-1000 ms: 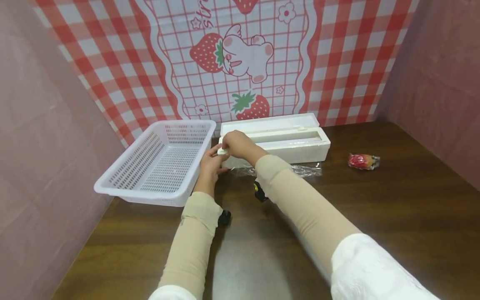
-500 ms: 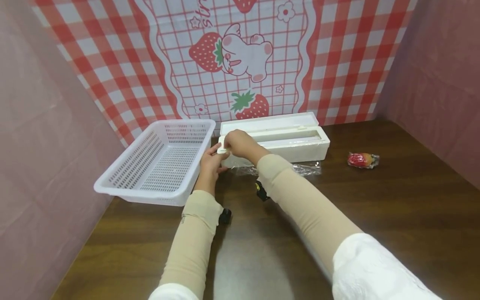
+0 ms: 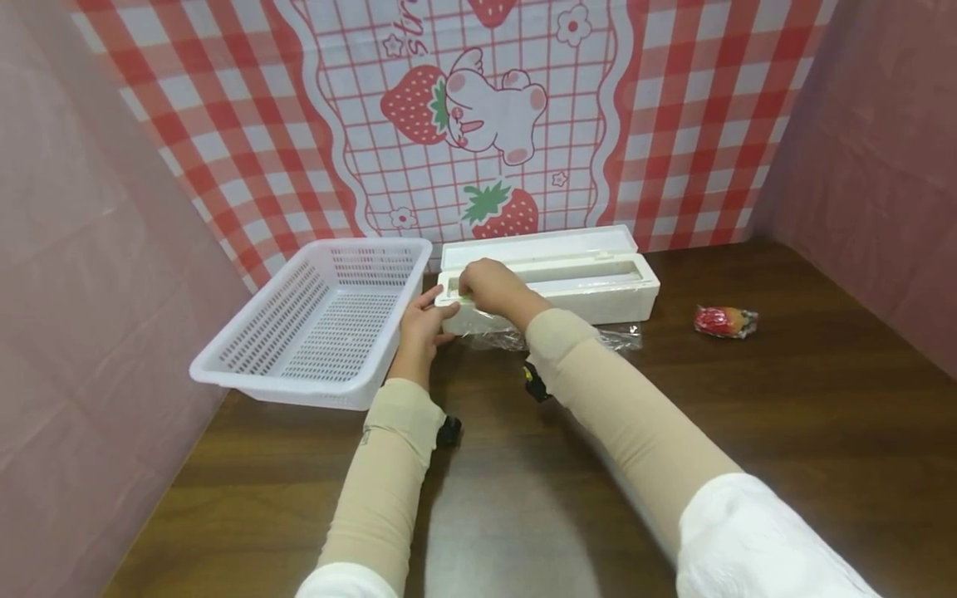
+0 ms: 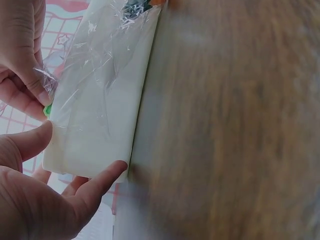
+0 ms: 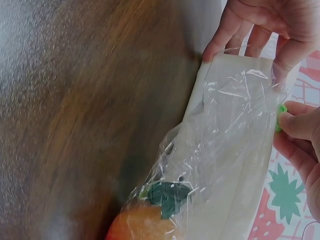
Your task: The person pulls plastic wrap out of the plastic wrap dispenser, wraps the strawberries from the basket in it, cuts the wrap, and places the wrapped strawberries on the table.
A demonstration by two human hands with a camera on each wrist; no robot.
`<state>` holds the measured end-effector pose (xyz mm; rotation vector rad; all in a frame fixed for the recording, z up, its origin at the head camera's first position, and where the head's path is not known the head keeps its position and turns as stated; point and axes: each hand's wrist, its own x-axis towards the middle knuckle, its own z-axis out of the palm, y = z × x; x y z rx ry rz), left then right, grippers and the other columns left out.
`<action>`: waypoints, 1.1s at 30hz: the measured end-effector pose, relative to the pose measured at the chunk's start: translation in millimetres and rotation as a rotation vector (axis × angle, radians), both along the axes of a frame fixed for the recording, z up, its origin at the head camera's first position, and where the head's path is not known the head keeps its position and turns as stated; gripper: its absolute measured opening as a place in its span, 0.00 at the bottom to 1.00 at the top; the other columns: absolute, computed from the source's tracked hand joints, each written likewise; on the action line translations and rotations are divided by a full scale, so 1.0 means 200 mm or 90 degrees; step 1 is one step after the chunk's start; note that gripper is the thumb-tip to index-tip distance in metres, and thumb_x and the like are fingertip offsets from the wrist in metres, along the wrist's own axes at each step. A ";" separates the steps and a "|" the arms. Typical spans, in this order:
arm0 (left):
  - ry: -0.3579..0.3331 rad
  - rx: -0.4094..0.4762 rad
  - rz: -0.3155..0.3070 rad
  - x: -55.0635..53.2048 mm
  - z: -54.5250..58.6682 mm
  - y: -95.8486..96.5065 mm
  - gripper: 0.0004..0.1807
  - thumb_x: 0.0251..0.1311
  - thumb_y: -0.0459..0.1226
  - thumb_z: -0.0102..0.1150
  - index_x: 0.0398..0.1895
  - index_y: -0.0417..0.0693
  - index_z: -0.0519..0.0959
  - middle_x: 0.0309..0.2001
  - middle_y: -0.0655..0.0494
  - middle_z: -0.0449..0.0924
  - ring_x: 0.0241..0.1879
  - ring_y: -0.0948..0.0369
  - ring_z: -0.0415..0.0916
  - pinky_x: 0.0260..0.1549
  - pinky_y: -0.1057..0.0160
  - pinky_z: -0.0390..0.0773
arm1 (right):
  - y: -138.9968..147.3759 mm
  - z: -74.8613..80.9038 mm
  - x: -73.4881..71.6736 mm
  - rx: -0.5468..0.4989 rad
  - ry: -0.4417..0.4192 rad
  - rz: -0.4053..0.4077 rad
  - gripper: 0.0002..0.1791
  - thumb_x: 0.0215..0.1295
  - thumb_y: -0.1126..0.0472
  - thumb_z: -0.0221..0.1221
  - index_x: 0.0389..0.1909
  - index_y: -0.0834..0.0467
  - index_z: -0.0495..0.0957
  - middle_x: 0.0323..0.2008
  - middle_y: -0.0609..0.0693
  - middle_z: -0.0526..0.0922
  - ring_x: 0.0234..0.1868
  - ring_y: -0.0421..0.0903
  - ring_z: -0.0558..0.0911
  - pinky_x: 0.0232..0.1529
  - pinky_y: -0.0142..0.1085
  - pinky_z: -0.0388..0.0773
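A long white box (image 3: 606, 307), its lid (image 3: 538, 246) raised behind, looks like a cling film dispenser. My left hand (image 3: 422, 324) holds its left end, thumb at the top edge and a finger (image 4: 105, 182) on the lower front corner. My right hand (image 3: 493, 286) pinches a small green slider (image 5: 281, 117) at the top front edge, near the left end. Clear film (image 5: 230, 130) hangs down the front face. An orange-red thing with a dark green top (image 5: 167, 197) shows through the film in the right wrist view; my right arm hides it in the head view.
To the left stands a white perforated plastic basket (image 3: 314, 386), close beside my left hand. A red and yellow film-wrapped item (image 3: 725, 321) lies on the brown table (image 3: 785, 432) to the right. A checkered strawberry-print cloth (image 3: 673, 124) hangs behind the box.
My right hand has slid slightly right along the box edge, uncovering the left end of the box opening. The left hand stays at the box's end.
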<state>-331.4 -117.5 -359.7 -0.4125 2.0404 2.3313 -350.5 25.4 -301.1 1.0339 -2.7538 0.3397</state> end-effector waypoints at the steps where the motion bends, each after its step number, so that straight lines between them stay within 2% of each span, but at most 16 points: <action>1: -0.001 0.001 0.000 0.00 0.00 0.00 0.33 0.56 0.27 0.64 0.67 0.52 0.72 0.60 0.48 0.75 0.51 0.52 0.77 0.49 0.43 0.77 | 0.00 0.00 0.00 0.001 0.001 0.000 0.14 0.53 0.77 0.55 0.34 0.63 0.86 0.36 0.55 0.87 0.41 0.53 0.83 0.51 0.42 0.78; 14: -0.009 -0.012 -0.002 0.00 0.01 -0.01 0.33 0.56 0.27 0.65 0.67 0.53 0.72 0.61 0.48 0.75 0.53 0.51 0.77 0.48 0.47 0.79 | 0.05 0.01 0.00 0.011 -0.009 -0.002 0.13 0.56 0.76 0.56 0.37 0.63 0.86 0.40 0.56 0.87 0.46 0.54 0.83 0.55 0.42 0.75; 21: -0.005 -0.016 0.003 0.00 0.01 0.00 0.33 0.56 0.28 0.65 0.66 0.53 0.72 0.61 0.49 0.75 0.51 0.52 0.78 0.41 0.52 0.80 | 0.07 0.01 -0.01 0.013 0.000 0.007 0.13 0.54 0.76 0.56 0.36 0.62 0.86 0.38 0.55 0.87 0.44 0.54 0.83 0.54 0.42 0.76; 33: -0.005 -0.013 0.002 0.01 0.01 0.00 0.32 0.57 0.27 0.64 0.67 0.53 0.72 0.62 0.50 0.74 0.52 0.52 0.76 0.45 0.48 0.79 | 0.09 0.01 -0.01 0.008 0.001 0.020 0.12 0.54 0.75 0.57 0.35 0.63 0.86 0.37 0.56 0.87 0.43 0.54 0.83 0.53 0.43 0.76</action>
